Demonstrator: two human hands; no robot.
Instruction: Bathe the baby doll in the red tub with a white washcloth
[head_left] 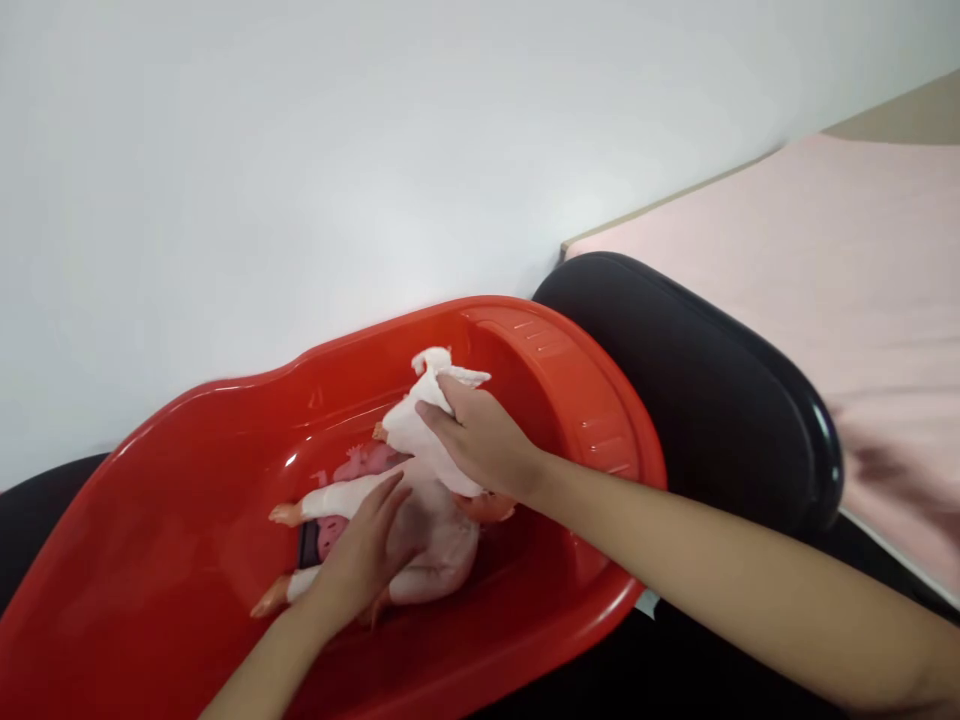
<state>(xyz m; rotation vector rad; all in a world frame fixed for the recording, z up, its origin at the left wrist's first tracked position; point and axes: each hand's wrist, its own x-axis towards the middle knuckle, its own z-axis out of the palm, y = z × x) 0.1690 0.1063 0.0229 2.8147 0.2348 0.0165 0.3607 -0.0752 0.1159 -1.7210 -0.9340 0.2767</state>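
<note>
A baby doll (439, 530) in white clothes lies in a red baby bathtub (187, 500), its feet pointing left. My right hand (480, 435) grips a white cloth (431, 425) over the doll's upper part, fingers closed on the fabric. Most of the doll's head is hidden under the cloth and my hand. Lower down, my left hand (367, 550) rests on the doll's body and legs with its fingers stretched out. Partly under the doll is a pink thing with dark edging (330, 535); its kind I cannot make out.
A black padded chair back (697, 390) stands against the tub's right end. Behind it is a bed or table with a pink cover (862, 280). A pale wall (300, 180) runs along the tub's far side. Another dark surface (45, 500) shows at the left.
</note>
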